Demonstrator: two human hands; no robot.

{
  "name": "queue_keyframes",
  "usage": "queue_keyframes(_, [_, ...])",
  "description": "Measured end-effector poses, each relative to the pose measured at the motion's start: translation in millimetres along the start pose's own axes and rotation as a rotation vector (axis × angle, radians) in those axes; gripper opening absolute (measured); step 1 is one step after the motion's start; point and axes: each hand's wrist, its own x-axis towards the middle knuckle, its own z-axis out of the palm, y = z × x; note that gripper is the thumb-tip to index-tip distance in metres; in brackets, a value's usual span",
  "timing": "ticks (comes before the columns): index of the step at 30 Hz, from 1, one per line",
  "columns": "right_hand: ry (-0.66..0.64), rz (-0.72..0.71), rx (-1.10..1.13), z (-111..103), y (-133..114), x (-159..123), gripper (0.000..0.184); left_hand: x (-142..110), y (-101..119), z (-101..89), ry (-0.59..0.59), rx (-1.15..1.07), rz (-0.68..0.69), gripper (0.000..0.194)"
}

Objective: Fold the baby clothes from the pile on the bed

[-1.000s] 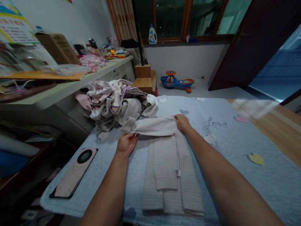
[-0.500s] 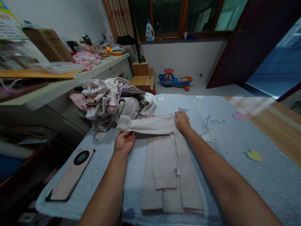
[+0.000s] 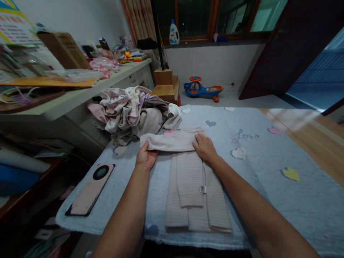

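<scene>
While keeping left hand (image 3: 146, 158) clamped on the sleeve (image 3: 172, 142) near the clothes pile (image 3: 148, 120), shifted right hand (image 3: 206, 147) onto the end farther off; can't tell whether gripping; likely steadies it.

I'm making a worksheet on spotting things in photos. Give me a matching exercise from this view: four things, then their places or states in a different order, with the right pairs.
Things
1. left hand
2. phone
3. clothes pile
4. ride-on toy

Places or states
A. standing on the floor below the window
B. lying back up on the blue blanket
C. heaped in a tangle beside the desk
D. holding the end of a sleeve of the striped garment

Right pairs
1-D
2-B
3-C
4-A
</scene>
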Motion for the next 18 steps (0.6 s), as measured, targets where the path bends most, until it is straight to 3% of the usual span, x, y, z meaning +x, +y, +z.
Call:
queue_keyframes(5, [-0.052, -0.006, 0.038, -1.1, -5.9, -45.4, 0.062, -0.5, -0.6, 2.3, -0.020, 0.023, 0.009, 0.013])
queue_keyframes(9, [-0.080, -0.027, 0.152, -11.5, -9.0, -82.2, 0.067, 4.4, -6.2, -3.7, -0.002, 0.164, 0.136, 0.023])
queue_keyframes(13, [-0.044, -0.048, 0.312, -27.4, -5.3, -123.3, 0.062, 10.8, -6.0, -16.7, 0.143, 0.593, 0.463, 0.055])
queue_keyframes(16, [-0.030, -0.097, 0.371, -45.2, -8.3, -160.3, 0.041, -0.1, 0.7, -15.3, 0.321, 1.040, 0.796, 0.076])
queue_keyframes(18, [-0.048, -0.131, 0.381, -58.9, -16.0, -184.5, 0.024, -18.9, 2.3, -5.1, 0.273, 1.264, 0.982, 0.074])
